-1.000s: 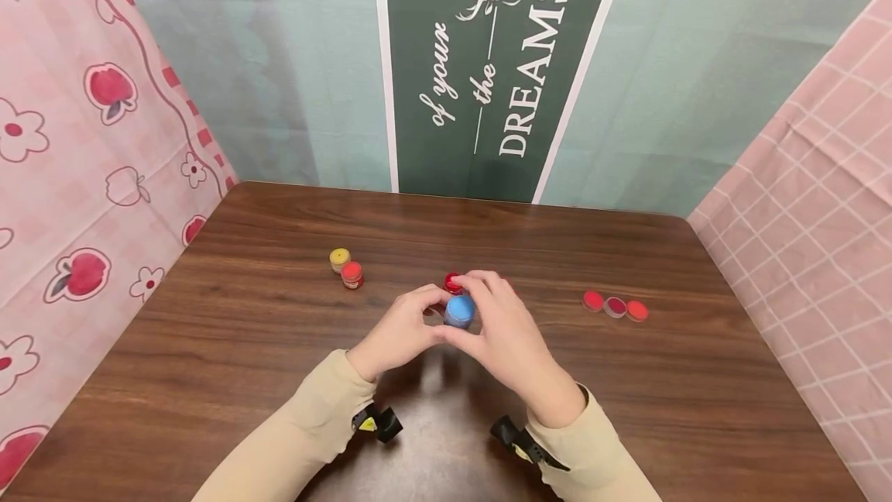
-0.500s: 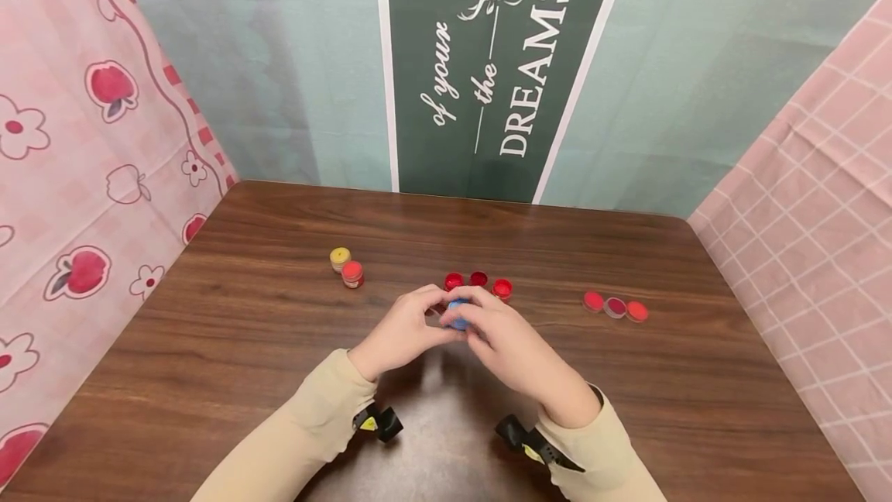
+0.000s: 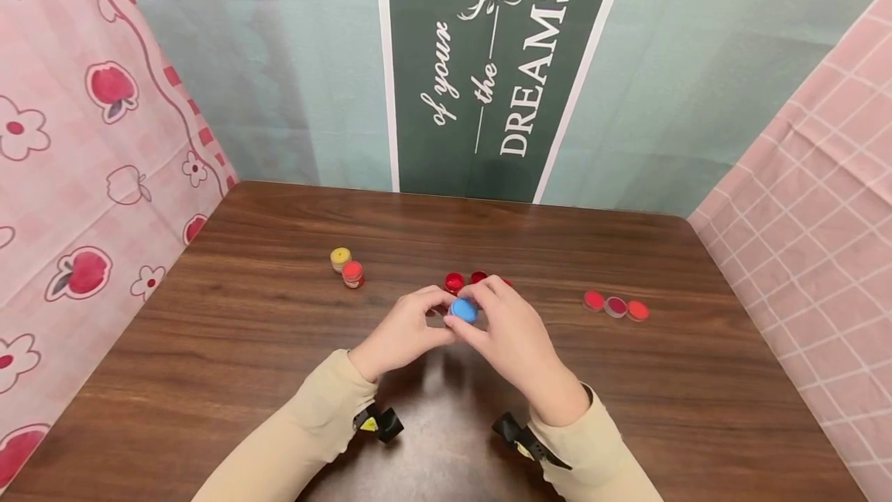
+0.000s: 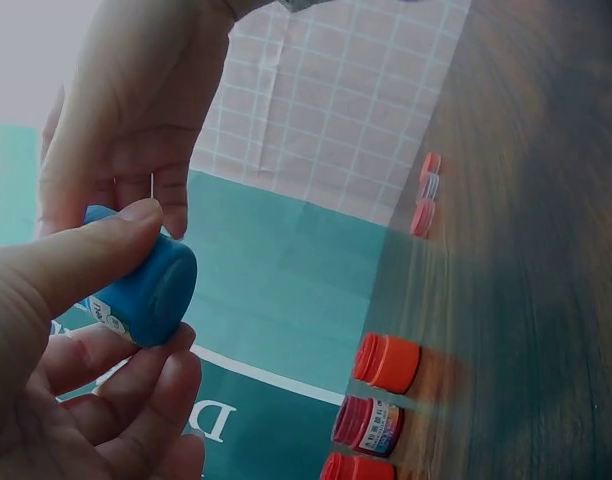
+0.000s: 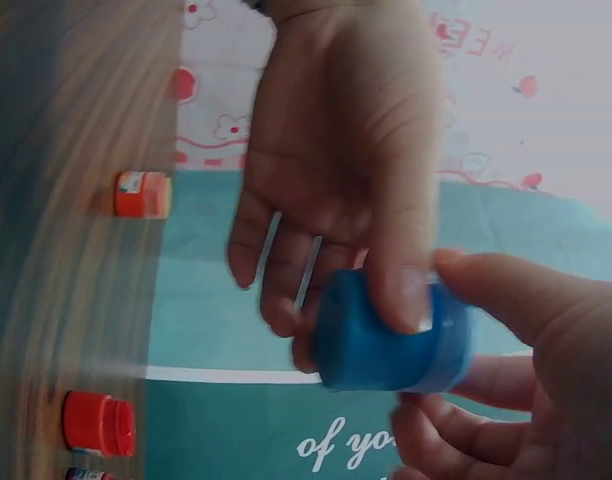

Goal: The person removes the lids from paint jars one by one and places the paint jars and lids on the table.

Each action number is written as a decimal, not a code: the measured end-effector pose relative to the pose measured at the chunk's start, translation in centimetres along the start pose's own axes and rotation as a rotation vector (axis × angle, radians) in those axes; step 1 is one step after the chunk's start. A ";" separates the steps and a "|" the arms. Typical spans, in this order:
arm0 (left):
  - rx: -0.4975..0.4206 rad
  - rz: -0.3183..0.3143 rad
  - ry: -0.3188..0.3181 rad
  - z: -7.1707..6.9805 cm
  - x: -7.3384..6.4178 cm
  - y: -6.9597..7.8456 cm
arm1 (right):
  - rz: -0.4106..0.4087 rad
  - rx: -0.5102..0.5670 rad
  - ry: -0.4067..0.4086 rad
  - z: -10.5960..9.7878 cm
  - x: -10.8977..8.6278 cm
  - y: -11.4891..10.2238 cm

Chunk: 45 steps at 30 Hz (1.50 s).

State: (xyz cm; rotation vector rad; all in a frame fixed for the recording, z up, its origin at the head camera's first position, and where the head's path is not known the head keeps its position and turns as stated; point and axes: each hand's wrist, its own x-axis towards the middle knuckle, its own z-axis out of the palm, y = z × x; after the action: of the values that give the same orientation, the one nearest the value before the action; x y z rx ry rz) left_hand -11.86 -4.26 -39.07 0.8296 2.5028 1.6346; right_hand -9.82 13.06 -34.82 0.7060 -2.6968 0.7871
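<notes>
Jar between fingers, lid up, axis near-upright

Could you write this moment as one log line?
left hand: holds blue jar | right hand: grips its lid | table: three lidless reddish jars, three loose lids, yellow jar, orange jar

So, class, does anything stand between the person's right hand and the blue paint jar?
Nothing visible does: the right hand grips the blue paint jar at its lid, while the left hand holds its body. The open red paint jars stand beyond, not between.
</notes>
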 end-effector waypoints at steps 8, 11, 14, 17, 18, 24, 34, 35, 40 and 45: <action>0.015 -0.007 0.015 -0.3 0.0 0.0 | -0.176 0.260 -0.190 -0.9 0.0 0.6; 0.016 -0.006 0.014 -0.4 0.0 0.0 | -0.189 0.330 -0.217 -1.0 0.0 0.8; 0.017 -0.003 0.007 -0.3 0.1 0.1 | -0.145 0.264 -0.132 -0.8 0.1 0.7; 0.002 -0.011 -0.002 -0.3 0.2 0.3 | -0.061 0.118 -0.042 -0.5 0.2 0.4; -0.004 -0.015 -0.004 -0.3 0.2 0.4 | -0.035 0.076 -0.030 -0.5 0.2 0.3; -0.021 -0.025 -0.011 -0.2 0.1 0.5 | 0.019 0.026 -0.066 -0.6 0.1 0.2; -0.039 -0.030 -0.009 -0.6 0.0 0.7 | -0.173 0.251 -0.207 -1.4 -0.1 1.1; -0.037 -0.028 -0.010 -0.6 0.0 0.7 | -0.181 0.260 -0.207 -1.4 -0.1 1.2; -0.023 -0.028 -0.035 -0.4 0.0 0.6 | -0.101 0.182 -0.119 -0.9 0.0 0.8; -0.042 -0.023 -0.051 -0.1 0.0 0.4 | 0.001 0.078 -0.060 -0.5 0.0 0.6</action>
State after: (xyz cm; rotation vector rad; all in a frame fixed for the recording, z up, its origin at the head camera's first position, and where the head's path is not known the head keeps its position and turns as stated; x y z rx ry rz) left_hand -11.75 -4.21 -38.63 0.8240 2.4264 1.6312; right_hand -10.06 13.74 -34.67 0.7572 -2.7328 0.8888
